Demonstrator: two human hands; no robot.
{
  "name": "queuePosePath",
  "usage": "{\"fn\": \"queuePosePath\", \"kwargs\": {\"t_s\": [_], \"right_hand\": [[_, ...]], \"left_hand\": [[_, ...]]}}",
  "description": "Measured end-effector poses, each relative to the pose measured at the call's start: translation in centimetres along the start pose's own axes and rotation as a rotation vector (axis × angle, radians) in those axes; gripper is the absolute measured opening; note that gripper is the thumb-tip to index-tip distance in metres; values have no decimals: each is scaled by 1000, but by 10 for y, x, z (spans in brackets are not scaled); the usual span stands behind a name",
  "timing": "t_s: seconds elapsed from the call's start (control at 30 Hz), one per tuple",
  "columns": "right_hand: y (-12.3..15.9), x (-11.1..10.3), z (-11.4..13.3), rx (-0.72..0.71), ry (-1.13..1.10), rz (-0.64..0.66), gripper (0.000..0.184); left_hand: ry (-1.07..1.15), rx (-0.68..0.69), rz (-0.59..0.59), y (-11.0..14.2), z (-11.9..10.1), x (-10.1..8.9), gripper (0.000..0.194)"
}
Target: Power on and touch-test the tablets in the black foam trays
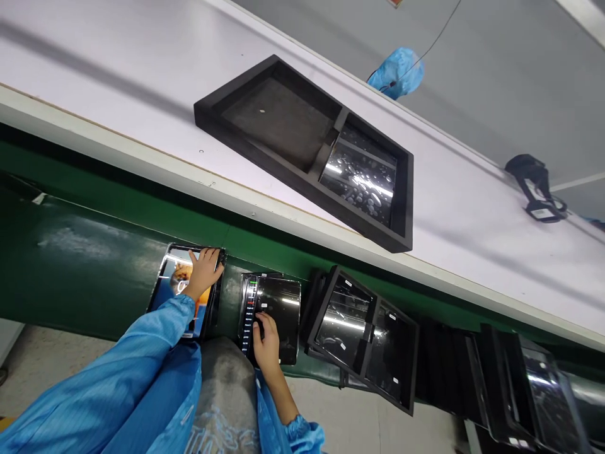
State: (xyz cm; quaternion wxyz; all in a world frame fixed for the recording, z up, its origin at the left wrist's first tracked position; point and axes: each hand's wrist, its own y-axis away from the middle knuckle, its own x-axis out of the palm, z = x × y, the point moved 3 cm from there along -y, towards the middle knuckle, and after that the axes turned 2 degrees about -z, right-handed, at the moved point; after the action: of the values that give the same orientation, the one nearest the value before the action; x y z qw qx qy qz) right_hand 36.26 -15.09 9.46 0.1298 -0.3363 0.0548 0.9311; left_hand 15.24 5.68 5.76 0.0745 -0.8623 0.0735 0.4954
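My left hand point(205, 272) lies with spread fingers over the upper right part of a tablet point(165, 296) whose lit screen shows a colourful picture. More dark-edged panels sit under that tablet's right side. My right hand point(267, 343) rests on a dark-screened tablet point(286, 302) bearing a small white label, its fingers slightly bent and apart near the left edge. Partly beneath that one, a second tablet point(247, 315) shows a column of menu text along its visible strip. Both tablets lie on the green bench surface by my knees.
A black two-compartment tray point(255, 148) sits on the white worktop point(118, 82), a bubbly film-covered panel point(362, 173) in its right compartment. Right of my hands are a stacked black tray point(368, 372) with dark panels and more black trays point(449, 366). Across the worktop, a person's blue cap point(399, 70) shows.
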Motion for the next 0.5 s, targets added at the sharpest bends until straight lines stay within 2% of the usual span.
{"fn": "queuePosePath", "kwargs": {"t_s": [0.17, 0.3, 0.4, 0.5], "right_hand": [[-1, 6, -2, 29, -9, 39, 27], [0, 23, -7, 99, -124, 72, 31], [-1, 48, -5, 146, -275, 151, 40], [-6, 77, 5, 169, -387, 253, 46]], "left_hand": [[26, -8, 10, -2, -5, 0, 45], [90, 11, 18, 1, 1, -10, 49], [201, -47, -95, 24, 39, -32, 55], [191, -268, -239, 71, 104, -54, 56]]}}
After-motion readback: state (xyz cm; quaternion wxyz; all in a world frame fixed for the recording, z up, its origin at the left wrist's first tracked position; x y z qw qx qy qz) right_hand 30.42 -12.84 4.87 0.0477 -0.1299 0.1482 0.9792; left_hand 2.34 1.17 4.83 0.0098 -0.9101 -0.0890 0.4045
